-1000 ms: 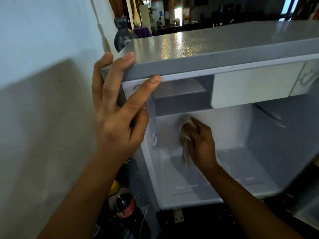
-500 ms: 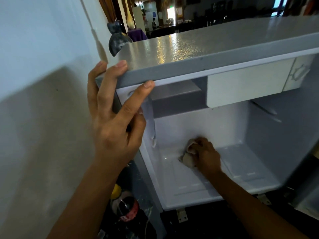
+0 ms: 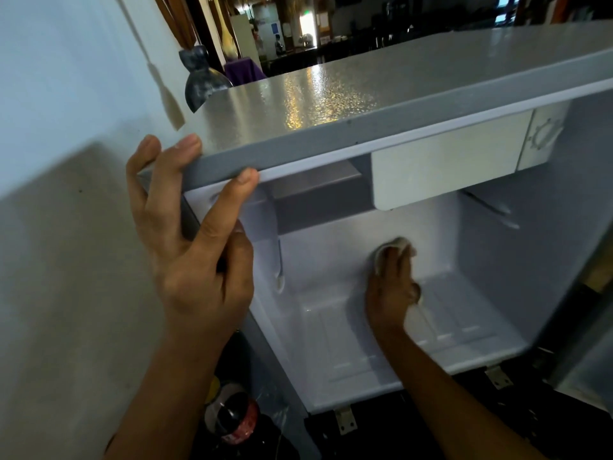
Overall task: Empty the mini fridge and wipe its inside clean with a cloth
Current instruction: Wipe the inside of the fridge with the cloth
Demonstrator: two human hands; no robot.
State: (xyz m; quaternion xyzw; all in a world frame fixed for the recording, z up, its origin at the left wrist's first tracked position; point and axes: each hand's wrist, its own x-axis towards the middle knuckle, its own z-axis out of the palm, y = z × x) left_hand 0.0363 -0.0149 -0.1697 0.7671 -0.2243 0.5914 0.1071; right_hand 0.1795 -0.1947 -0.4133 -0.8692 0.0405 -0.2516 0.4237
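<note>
- My left hand (image 3: 195,260) grips the mini fridge (image 3: 365,104) at its top left front corner: two fingers (image 3: 185,151) hook over the speckled grey top, the index finger lies along the front lip, and the thumb presses against the left door frame below.
- My right hand (image 3: 393,287) is deep inside the open fridge, at the join between the back wall and the floor of the compartment, a little right of the middle.
- That hand is clenched around a pale cloth (image 3: 396,245); the cloth bunches out past my fingertips and touches the white back wall, and a small corner of it shows beside my wrist on the right.
- The fridge's white interior shows no food or bottles; the ribbed floor (image 3: 335,333) is bare from the front edge to the back wall.
- A cream freezer flap (image 3: 444,171) hangs shut under the top edge, right of centre, with a thermostat dial (image 3: 544,134) just beside it at the right corner.
- To the flap's left is a dark open recess (image 3: 315,194) under the top.
- A thin white drip (image 3: 280,270) runs down the inner left wall, near the back corner.
- Outside, by the fridge's lower left corner, a dark bottle with a red label (image 3: 235,419) stands on the floor next to the wall (image 3: 66,260).
- A dark, mottled vase-like object (image 3: 202,81) shows behind the top's far left corner.
</note>
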